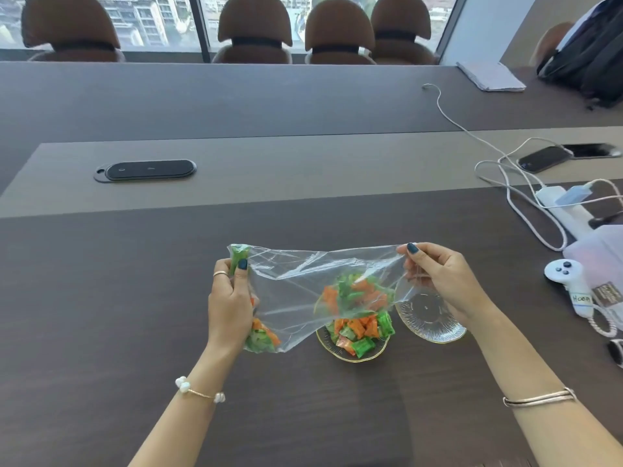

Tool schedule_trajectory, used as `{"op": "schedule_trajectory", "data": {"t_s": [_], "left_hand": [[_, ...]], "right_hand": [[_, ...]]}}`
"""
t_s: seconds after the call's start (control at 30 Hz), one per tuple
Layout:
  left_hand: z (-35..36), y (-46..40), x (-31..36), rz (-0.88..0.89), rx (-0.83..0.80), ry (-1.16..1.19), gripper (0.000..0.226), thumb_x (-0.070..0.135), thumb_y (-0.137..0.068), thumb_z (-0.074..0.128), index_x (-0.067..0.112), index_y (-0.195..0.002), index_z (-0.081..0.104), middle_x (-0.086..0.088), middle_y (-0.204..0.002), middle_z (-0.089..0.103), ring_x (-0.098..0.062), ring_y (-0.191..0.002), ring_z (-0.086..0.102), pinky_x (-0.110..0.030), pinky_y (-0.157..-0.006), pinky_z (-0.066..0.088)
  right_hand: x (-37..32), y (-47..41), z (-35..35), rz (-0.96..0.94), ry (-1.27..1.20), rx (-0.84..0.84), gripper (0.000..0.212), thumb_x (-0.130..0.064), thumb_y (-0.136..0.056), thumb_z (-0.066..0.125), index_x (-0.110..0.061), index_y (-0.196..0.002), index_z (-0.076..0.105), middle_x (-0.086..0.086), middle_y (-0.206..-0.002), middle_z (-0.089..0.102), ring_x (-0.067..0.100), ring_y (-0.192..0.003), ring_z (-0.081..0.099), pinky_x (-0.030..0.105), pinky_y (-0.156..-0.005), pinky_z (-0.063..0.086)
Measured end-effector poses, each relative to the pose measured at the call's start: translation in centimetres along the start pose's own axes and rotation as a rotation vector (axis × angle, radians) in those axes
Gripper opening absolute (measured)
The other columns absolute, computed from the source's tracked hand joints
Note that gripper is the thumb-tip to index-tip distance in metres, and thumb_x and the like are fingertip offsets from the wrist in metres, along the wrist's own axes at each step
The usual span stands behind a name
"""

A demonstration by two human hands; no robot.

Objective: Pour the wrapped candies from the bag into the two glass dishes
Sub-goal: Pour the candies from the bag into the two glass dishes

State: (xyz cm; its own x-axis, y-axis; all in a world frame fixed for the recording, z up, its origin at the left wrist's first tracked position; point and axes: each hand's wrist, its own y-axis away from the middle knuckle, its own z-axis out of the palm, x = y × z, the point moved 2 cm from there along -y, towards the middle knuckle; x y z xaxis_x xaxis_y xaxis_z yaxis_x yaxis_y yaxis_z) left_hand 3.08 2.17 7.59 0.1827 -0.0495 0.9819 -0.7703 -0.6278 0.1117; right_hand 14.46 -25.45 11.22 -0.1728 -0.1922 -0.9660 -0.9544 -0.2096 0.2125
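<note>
A clear plastic bag (303,281) hangs stretched sideways above the table between both hands. My left hand (231,305) grips its left end, where green and orange wrapped candies (263,338) bunch under my palm. My right hand (438,278) pinches the bag's right corner. More candies lie in the bag's sagging middle, over the left glass dish (354,353). That gold-rimmed dish holds a heap of green and orange candies (362,332). The right glass dish (428,325) stands beside it with nothing in it, partly under my right hand.
To the right lie a white controller (569,281), a power strip (559,207) with white cables, a phone (542,158) and a white bag. A black socket panel (146,170) sits in the table's middle strip. Brown chairs (254,28) line the far side.
</note>
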Motion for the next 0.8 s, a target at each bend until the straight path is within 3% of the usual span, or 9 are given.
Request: {"op": "schedule_trajectory", "data": {"t_s": [0.23, 0.43, 0.53, 0.6, 0.67, 0.73, 0.8], "left_hand": [[8.1, 0.5, 1.7, -0.006, -0.118, 0.029, 0.018, 0.031, -0.096, 0.039, 0.031, -0.083, 0.052, 0.001, -0.050, 0.034, -0.006, -0.032, 0.029, -0.017, -0.034, 0.028], [14.5, 1.8, 2.8, -0.006, -0.236, -0.004, 0.020, 0.032, -0.095, 0.041, 0.031, -0.090, 0.061, 0.000, -0.052, 0.041, -0.015, -0.044, 0.036, -0.032, -0.047, 0.036], [16.6, 2.7, 4.0, -0.057, -0.310, 0.027, 0.021, 0.028, -0.095, 0.043, 0.022, -0.103, 0.062, 0.004, -0.044, 0.040, -0.009, -0.034, 0.041, -0.022, -0.038, 0.040], [17.7, 3.1, 5.1, -0.090, -0.377, 0.080, 0.017, 0.026, -0.095, 0.044, 0.028, -0.098, 0.061, -0.004, -0.047, 0.041, -0.017, -0.036, 0.047, -0.025, -0.037, 0.046], [18.6, 3.3, 6.1, -0.081, -0.420, 0.088, 0.017, 0.028, -0.094, 0.048, 0.034, -0.089, 0.063, -0.008, -0.054, 0.041, -0.026, -0.047, 0.051, -0.038, -0.045, 0.054], [19.4, 3.4, 7.3, -0.061, -0.464, 0.096, 0.013, 0.030, -0.089, 0.056, 0.029, -0.080, 0.065, -0.012, -0.061, 0.046, -0.025, -0.051, 0.056, -0.056, -0.063, 0.055], [19.9, 3.4, 8.3, -0.051, -0.503, 0.141, 0.013, 0.029, -0.083, 0.065, 0.017, -0.080, 0.068, -0.014, -0.069, 0.051, -0.022, -0.058, 0.058, -0.054, -0.072, 0.053]], "right_hand": [[1.7, -0.9, -7.7, 0.022, -0.025, 0.133, 0.017, -0.022, -0.088, 0.055, -0.021, -0.087, 0.072, -0.008, -0.063, 0.061, 0.003, -0.057, 0.055, 0.017, -0.057, 0.049], [5.5, -2.8, -13.1, 0.141, -0.053, 0.222, 0.016, -0.022, -0.088, 0.056, -0.018, -0.083, 0.071, -0.007, -0.061, 0.060, 0.002, -0.053, 0.054, 0.013, -0.053, 0.045], [8.0, -3.6, -14.2, 0.224, -0.043, 0.215, 0.018, -0.019, -0.089, 0.055, -0.008, -0.086, 0.069, -0.002, -0.062, 0.059, 0.001, -0.049, 0.054, 0.011, -0.049, 0.045], [9.3, -4.0, -14.6, 0.260, -0.042, 0.220, 0.018, -0.018, -0.088, 0.056, -0.006, -0.088, 0.069, 0.002, -0.066, 0.057, 0.002, -0.050, 0.054, 0.012, -0.050, 0.045], [10.1, -4.3, -14.9, 0.272, -0.056, 0.246, 0.016, -0.018, -0.088, 0.056, -0.010, -0.084, 0.069, 0.002, -0.066, 0.057, 0.005, -0.052, 0.053, 0.012, -0.050, 0.045], [10.5, -4.7, -15.2, 0.274, -0.078, 0.275, 0.015, -0.018, -0.088, 0.056, -0.013, -0.080, 0.068, -0.002, -0.060, 0.058, 0.004, -0.050, 0.052, 0.012, -0.049, 0.044], [10.9, -5.0, -15.2, 0.275, -0.091, 0.286, 0.017, -0.020, -0.088, 0.057, -0.014, -0.074, 0.064, -0.007, -0.053, 0.060, 0.004, -0.047, 0.052, 0.014, -0.048, 0.044]]}}
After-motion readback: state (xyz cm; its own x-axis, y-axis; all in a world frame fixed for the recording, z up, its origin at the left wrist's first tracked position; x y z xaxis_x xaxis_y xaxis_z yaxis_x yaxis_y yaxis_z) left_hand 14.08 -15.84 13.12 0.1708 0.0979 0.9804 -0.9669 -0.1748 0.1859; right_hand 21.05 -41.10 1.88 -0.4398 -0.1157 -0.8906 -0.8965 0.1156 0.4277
